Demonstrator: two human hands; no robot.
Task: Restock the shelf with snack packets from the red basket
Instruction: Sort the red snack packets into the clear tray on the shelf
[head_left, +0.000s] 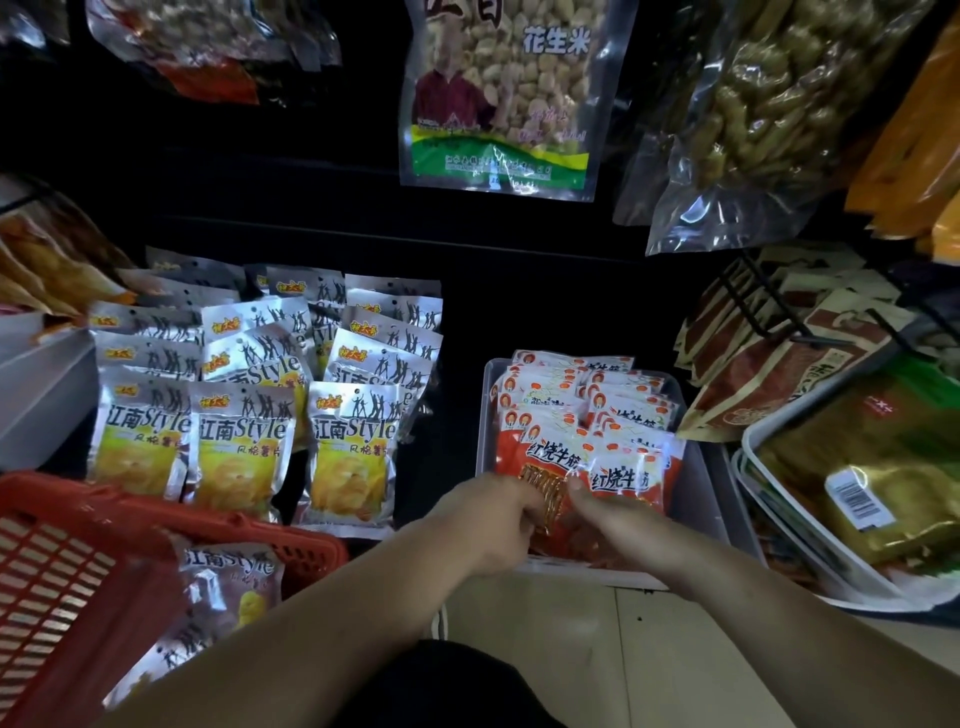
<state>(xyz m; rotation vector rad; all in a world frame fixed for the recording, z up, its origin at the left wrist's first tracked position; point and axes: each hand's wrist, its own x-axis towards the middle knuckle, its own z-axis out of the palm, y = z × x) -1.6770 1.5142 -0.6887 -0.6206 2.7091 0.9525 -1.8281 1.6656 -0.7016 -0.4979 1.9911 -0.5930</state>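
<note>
The red basket sits at the lower left with silver-and-yellow chip packets lying inside. Rows of the same silver chip packets stand on the dark shelf behind it. To the right, a grey tray holds red-and-white snack packets standing in rows. My left hand and my right hand are at the tray's front, both gripping the front red snack packet from either side.
Clear bags of peanuts and other snacks hang above. Brown paper packets hang on a black rack at the right, above a white tray of gold-green packs. A grey box stands at the left. Pale floor lies below.
</note>
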